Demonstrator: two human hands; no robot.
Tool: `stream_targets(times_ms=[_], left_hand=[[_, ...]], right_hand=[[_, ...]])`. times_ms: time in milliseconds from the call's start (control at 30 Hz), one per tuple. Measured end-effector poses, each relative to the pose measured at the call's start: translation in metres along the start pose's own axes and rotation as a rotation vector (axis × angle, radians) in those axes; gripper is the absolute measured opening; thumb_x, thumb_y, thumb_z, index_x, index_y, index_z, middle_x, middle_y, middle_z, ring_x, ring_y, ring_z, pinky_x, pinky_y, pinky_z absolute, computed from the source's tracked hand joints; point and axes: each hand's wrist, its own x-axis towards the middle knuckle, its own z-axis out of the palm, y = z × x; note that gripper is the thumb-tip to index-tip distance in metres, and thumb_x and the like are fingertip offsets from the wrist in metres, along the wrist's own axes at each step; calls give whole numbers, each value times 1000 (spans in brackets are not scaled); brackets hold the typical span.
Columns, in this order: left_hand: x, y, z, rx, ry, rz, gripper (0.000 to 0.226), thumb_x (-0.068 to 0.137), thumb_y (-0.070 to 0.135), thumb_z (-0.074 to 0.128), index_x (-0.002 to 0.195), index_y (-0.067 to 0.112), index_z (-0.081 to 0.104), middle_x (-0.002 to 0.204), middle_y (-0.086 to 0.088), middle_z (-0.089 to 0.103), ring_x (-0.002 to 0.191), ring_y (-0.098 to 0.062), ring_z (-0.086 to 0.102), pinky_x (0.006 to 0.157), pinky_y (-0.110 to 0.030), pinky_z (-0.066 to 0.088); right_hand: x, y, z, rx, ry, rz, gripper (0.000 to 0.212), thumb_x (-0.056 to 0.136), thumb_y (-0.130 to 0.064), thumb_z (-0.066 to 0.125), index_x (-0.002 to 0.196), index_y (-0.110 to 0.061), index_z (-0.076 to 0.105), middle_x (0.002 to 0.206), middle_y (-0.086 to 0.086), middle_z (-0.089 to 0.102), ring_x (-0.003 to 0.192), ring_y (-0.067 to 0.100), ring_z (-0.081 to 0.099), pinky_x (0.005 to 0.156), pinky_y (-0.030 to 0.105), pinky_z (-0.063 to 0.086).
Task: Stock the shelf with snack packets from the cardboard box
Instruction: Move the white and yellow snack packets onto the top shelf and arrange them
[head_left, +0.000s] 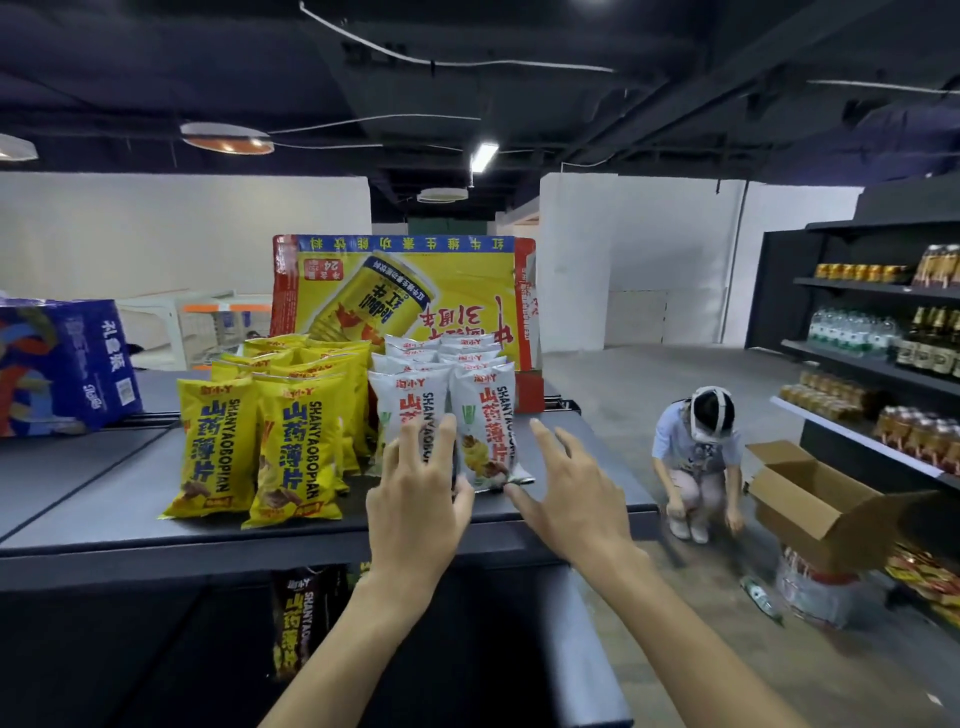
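On the grey top shelf (104, 499) stand rows of yellow snack packets (296, 441) at left and white snack packets (485, 421) at right. My left hand (418, 499) lies with straight fingers against the front-left white packet (410, 405). My right hand (566, 499) is spread open just right of the front-right white packet, its thumb near the packet's bottom corner. A dark snack packet (298, 623) shows on the lower shelf. No cardboard box of packets is visible near my hands.
A yellow and red drink carton (405, 296) stands behind the packets; a blue gift box (62, 364) sits far left. On the floor at right a person (698, 457) crouches beside an open cardboard box (821, 499). Dark shelves (883, 364) of bottles line the right.
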Motion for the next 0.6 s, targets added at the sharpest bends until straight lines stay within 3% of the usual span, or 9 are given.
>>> stream_targets(times_ms=[167, 333, 600], left_hand=[[-20, 66, 12, 13, -94, 77, 55, 72, 31, 75, 124, 21, 56, 100, 0, 55, 84, -20, 63, 44, -31, 49], [-37, 131, 36, -34, -151, 123, 55, 69, 28, 77, 120, 18, 58, 92, 0, 56, 75, -22, 63, 42, -30, 48], [-71, 217, 85, -82, -155, 333, 36, 69, 11, 75, 102, 15, 62, 91, 0, 55, 75, -19, 56, 36, -30, 46]], right_hand=[[-11, 51, -33, -26, -50, -48, 64, 94, -45, 52, 150, -28, 27, 141, -3, 45, 122, 23, 52, 88, 37, 45], [-24, 108, -52, -20, -62, -42, 44, 90, -39, 56, 130, -24, 45, 129, -1, 51, 112, 28, 56, 80, 39, 46], [-54, 210, -42, -52, -103, 82, 47, 89, -42, 57, 131, -24, 46, 134, -1, 47, 115, 26, 55, 85, 40, 46]])
